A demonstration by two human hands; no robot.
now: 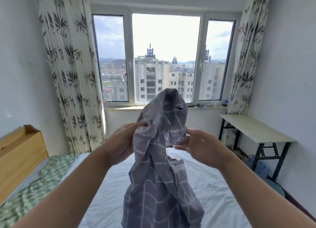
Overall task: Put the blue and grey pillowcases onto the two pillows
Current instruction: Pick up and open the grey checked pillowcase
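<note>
Head view shows a person standing at the foot of a bed, both bare arms reaching forward over the white sheet. Between the hands hangs the grey pillowcase, held up in the air in front of the window, well above the mattress. Its long axis runs nearly upright: a bunched peak points up toward the glass, and the wider bulk drapes down toward the near edge of the bed

The left hand pinches a fold of the cloth near the top, thumb and forefinger pressed together on the fabric, the other fingers curled behind it. The right hand holds the opposite edge; its thumb seems to press on a flap of cloth while the remaining fingers lie fairly straight and slightly spread below it. Whether those lower fingers grip anything, I cannot tell

As I judge it, the step in hand is sorting out the case: finding the open end, which may be the hemmed edge showing just under the right hand. No pillow is in sight, nor the blue case, so the task looks to be at an early stage. The next move probably calls for spreading that hem with both hands until the mouth gapes, then turning to fetch a pillow

A green checked quilt lies crumpled along the left side beside a wooden headboard; a folding table stands at the right wall
</note>
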